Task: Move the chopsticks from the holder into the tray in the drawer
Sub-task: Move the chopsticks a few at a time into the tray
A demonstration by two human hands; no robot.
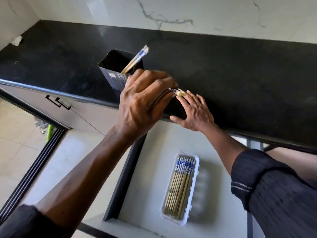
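Looking down, we saw our left hand (142, 102) at the centre of the view, its fingers clenched round a few chopsticks (179, 93). Only their blue-and-white ends showed, poking out on the hand's 3 o'clock side, and we could not tell how many it gripped. Our right hand (194, 111) lay at 4 o'clock from the left one. Its fingers were straight and spread, resting on the front edge of the black counter (240, 74) and grasping nothing. Its fingertips were just beside the poking ends; whether they touched we could not tell.

The black holder (111, 76) stood on the counter at 11 o'clock from the left hand, one corner hidden behind the knuckles. Two sticks (137, 58) leaned inside it, their patterned tops tilted toward 1 o'clock.

Below the counter edge the drawer (151, 177) stood open. In it, at 5 o'clock from the hands and well apart from both, lay the white tray (203, 182). A row (180, 186) of chopsticks filled its left compartment, lying side by side with their patterned ends toward 12 o'clock. A dark sleeve (267, 186) covered our right forearm at 4 o'clock in the view.
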